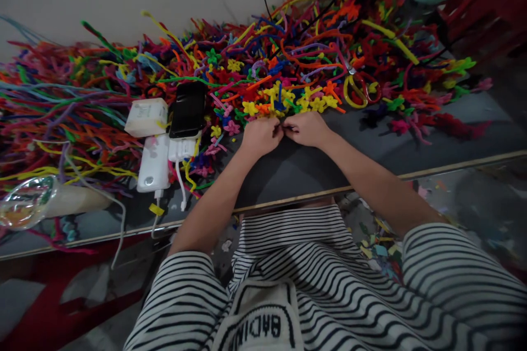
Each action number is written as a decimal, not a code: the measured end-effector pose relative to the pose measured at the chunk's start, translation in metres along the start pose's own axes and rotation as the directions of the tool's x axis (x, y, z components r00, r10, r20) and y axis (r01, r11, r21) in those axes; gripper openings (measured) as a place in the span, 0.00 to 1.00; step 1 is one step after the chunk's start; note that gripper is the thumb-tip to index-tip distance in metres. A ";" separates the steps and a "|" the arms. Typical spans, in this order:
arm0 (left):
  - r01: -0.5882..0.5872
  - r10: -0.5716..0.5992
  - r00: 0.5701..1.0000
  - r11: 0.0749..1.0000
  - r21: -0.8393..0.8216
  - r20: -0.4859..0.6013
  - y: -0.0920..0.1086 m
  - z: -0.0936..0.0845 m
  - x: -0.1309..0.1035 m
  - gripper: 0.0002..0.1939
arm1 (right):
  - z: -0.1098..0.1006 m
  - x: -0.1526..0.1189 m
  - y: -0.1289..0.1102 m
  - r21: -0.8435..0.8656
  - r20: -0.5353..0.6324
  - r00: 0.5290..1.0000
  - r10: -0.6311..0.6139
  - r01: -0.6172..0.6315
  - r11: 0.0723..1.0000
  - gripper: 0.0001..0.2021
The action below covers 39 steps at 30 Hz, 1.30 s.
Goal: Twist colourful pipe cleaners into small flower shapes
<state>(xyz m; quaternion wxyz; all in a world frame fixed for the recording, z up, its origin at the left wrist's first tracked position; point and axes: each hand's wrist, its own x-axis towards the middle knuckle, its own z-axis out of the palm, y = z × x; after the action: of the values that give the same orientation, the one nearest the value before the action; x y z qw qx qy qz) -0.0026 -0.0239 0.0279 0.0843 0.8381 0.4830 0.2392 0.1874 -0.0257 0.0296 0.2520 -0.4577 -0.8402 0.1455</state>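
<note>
My left hand and my right hand meet fingertip to fingertip near the front part of the dark table. Both are closed in a pinch; whatever lies between the fingers is too small to make out. Just beyond them are yellow pipe-cleaner flowers and a blue pipe-cleaner piece. Scissors with yellow and red handles lie to the right of my right hand, on the edge of the colourful pile.
Left of my hands are a black phone, a white box, a white power bank and white cables. A clear-wrapped cup-like container lies at the far left. Scraps litter the floor.
</note>
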 end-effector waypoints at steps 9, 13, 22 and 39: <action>-0.254 0.238 0.963 0.958 -0.130 -0.128 -0.016 -0.004 0.000 0.12 | 0.001 0.005 0.020 0.311 0.039 0.998 0.047 -0.057 0.949 0.14; -0.436 0.442 0.896 0.895 0.095 -0.051 -0.022 -0.007 0.002 0.16 | 0.001 0.009 0.031 0.490 0.140 0.990 0.023 -0.090 0.867 0.19; -0.283 0.291 0.954 0.954 0.103 -0.075 -0.008 0.005 0.006 0.14 | -0.004 0.005 0.010 0.363 -0.036 0.993 0.114 -0.093 0.927 0.13; 0.125 -0.225 0.970 0.784 -0.608 -0.091 -0.013 0.017 0.005 0.08 | 0.002 0.009 0.019 0.447 -0.010 0.989 0.146 -0.126 0.885 0.17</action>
<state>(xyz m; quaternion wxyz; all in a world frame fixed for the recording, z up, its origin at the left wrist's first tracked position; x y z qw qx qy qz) -0.0021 -0.0112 0.0102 0.3274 0.6984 0.4638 0.4359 0.1954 -0.0078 0.0214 0.3575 -0.4487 -0.7446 0.3413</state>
